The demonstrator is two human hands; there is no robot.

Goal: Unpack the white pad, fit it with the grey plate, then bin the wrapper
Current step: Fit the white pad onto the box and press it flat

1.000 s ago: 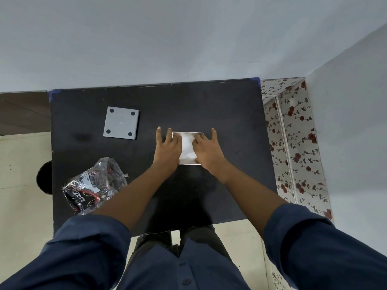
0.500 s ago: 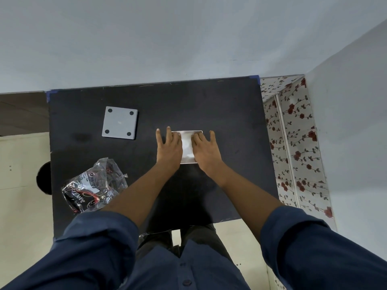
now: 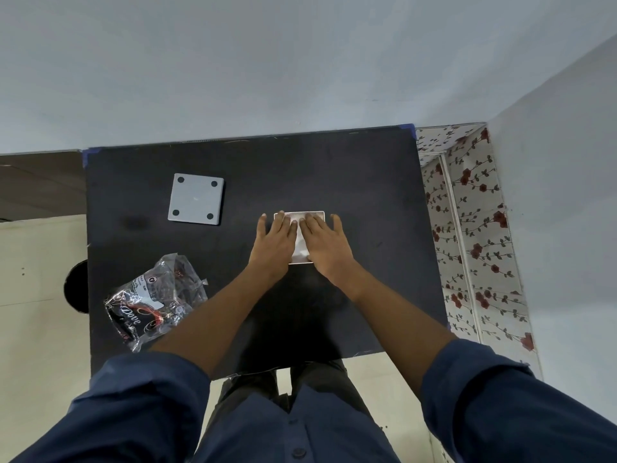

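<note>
Both hands lie flat with fingers spread, left hand (image 3: 272, 243) and right hand (image 3: 325, 243) pressing the white pad (image 3: 300, 240) at centre of the black counter (image 3: 367, 195). Grey plate (image 3: 196, 199) sits far left, apart from the pad; crumpled wrapper (image 3: 153, 297) lies near left.

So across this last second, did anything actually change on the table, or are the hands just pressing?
Little changed. Both hands lie flat on the white pad; the left hand and right hand have edged closer together, covering more of it. Nothing was picked up or released. The grey plate and the wrapper stayed where they were on the black table.
</note>
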